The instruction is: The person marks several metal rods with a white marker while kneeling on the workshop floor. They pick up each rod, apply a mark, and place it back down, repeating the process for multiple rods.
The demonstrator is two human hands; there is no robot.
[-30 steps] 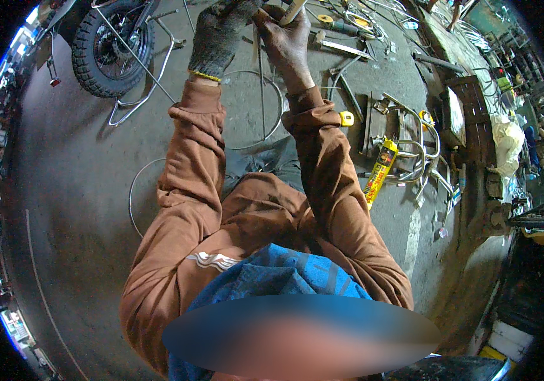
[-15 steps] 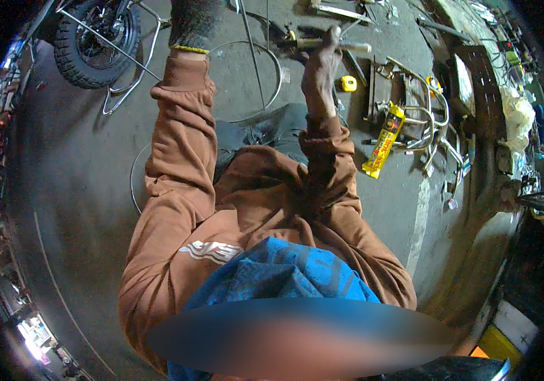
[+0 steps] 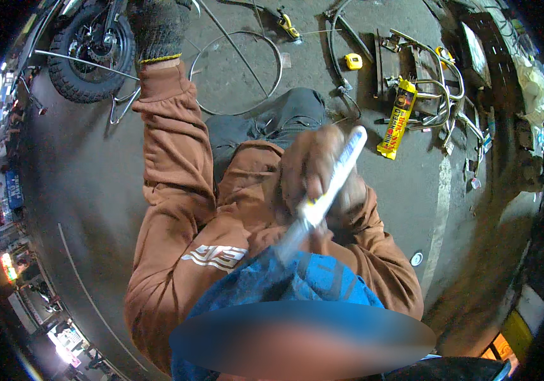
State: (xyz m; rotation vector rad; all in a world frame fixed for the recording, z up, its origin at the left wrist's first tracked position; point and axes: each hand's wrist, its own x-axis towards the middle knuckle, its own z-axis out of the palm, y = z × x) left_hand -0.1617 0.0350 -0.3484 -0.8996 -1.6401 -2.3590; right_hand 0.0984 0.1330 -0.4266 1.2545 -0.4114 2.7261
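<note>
My left hand (image 3: 159,28), in a dark knit glove with a yellow cuff, reaches forward to the upper edge of the view. Its fingers are cut off or hidden there; a silver metal end shows just beside it. Close to my chest, my bare right hand (image 3: 313,166) is closed around a white pen-shaped stick (image 3: 337,178) with small yellow and blue markings. Motion smears both hand and stick, and the stick's lower end fades out over the blue cloth (image 3: 310,276). Ahead of my knees, a thin metal hoop (image 3: 281,63) lies on the floor with a straight rod across it.
A knobby-tyred wheel (image 3: 62,79) stands at the far left. To the right are a yellow tape measure (image 3: 353,61), a yellow packet (image 3: 399,119) and a bent tubular metal frame (image 3: 461,82). A yellow clamp-like tool (image 3: 288,26) with a cable lies ahead.
My right hand has come back from over the floor to my chest, bringing the white stick with it. The yellow clamp-like tool now shows uncovered. The whole view has shifted slightly.
</note>
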